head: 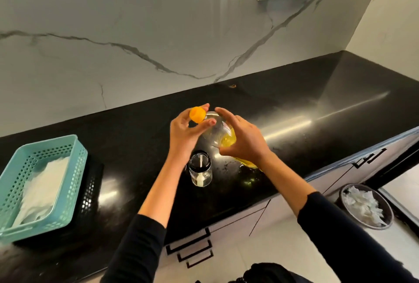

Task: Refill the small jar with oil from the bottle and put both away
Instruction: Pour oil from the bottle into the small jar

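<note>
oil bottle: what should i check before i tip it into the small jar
1. bottle gripped: ok, the right hand wraps its body.
2. orange cap off: cannot tell, the left hand pinches it at the neck.
3. small jar open: ok, no lid on it.
4. small jar upright on the counter: ok.
5. bottle mouth above the small jar: not ok, it sits beyond the jar.
</note>
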